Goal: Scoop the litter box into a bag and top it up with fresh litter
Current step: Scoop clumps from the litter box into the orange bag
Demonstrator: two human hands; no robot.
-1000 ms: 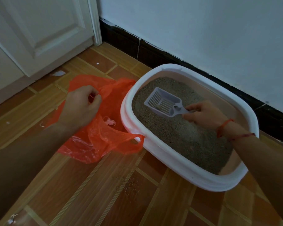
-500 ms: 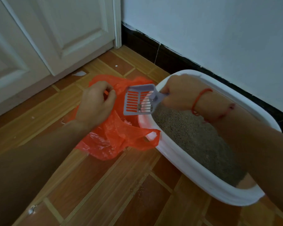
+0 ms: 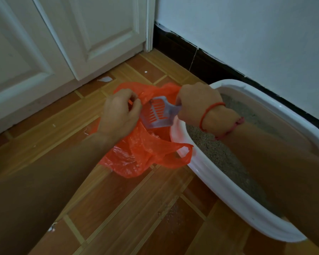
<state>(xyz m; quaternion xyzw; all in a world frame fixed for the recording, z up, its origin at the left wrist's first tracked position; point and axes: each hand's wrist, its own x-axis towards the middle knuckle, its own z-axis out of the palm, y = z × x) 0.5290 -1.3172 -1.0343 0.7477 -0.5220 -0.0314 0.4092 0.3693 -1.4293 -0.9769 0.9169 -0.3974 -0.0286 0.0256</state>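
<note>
Hands (image 3: 120,115) at scoop (image 3: 155,123), over bag (image 3: 136,159)

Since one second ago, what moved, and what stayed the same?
The right hand lifted the scoop out of the litter box, carried it left over the rim and now holds it tipped above the orange bag. No grip changed: the left hand still pinches the bag's edge open. Bag and box stayed put.
</note>
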